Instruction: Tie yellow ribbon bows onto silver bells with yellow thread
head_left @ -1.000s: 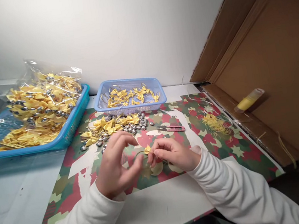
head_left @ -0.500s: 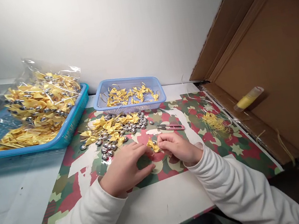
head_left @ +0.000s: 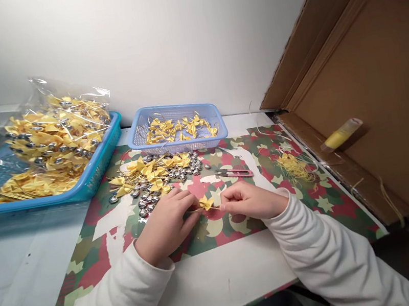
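Observation:
A small yellow ribbon bow [head_left: 207, 203] hangs between my two hands, with a thin cord stretched out to either side of it. My left hand [head_left: 172, 221] pinches the cord on the left of the bow. On the right, the thumb and forefinger of my right hand [head_left: 249, 201] close on the cord's other end. Beyond my left hand lies a pile of silver bells [head_left: 145, 204] mixed with yellow bows [head_left: 147, 170] on gold cords. Pink thread snips [head_left: 236, 172] rest on the patterned sheet behind my right hand.
A light blue basket [head_left: 178, 148] holding yellow bows stands at the back. At left, a larger blue basket [head_left: 75, 196] carries a clear bag [head_left: 57, 130] of bows and bells. Yellow thread scraps [head_left: 294, 167] lie at right, near a cardboard wall [head_left: 365, 65] with a yellow tube [head_left: 341, 135].
My right hand has moved right, away from the bow, drawing the cord out straight. My left hand's fingers have closed in, and the bow now shows plainly between the hands.

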Demonstrator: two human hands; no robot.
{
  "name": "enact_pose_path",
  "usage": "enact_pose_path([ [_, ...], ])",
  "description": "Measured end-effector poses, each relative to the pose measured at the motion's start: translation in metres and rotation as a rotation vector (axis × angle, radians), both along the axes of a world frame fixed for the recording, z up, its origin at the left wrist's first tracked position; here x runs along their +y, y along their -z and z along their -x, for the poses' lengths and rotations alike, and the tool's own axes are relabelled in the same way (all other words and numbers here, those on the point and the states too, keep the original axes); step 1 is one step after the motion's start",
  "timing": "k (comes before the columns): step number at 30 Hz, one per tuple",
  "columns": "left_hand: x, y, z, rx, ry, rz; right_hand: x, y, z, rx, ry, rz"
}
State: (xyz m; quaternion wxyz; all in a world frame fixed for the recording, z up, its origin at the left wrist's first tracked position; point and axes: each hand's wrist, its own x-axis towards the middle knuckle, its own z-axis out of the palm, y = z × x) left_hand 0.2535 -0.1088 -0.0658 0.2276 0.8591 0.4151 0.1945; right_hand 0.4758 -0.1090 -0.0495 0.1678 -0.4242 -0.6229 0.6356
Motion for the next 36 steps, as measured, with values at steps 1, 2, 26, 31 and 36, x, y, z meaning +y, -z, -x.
enact_pose_path([
  [1,-0.001,-0.003,-0.001,-0.056,-0.031,0.05,0.001,-0.002,-0.002,0.017,0.001,-0.017],
  [2,-0.001,-0.006,-0.001,-0.123,-0.066,0.122,0.002,-0.003,-0.004,0.035,0.008,-0.037],
  [26,-0.019,-0.005,-0.019,-0.81,-0.138,1.001,-0.005,-0.002,-0.006,0.305,0.088,-0.071],
  [31,-0.016,-0.003,-0.018,-0.72,-0.166,0.842,-0.004,-0.001,-0.006,0.301,0.132,-0.083],
  [36,-0.012,-0.001,-0.013,-0.451,-0.238,0.54,-0.004,-0.004,-0.002,0.222,0.038,-0.022],
])
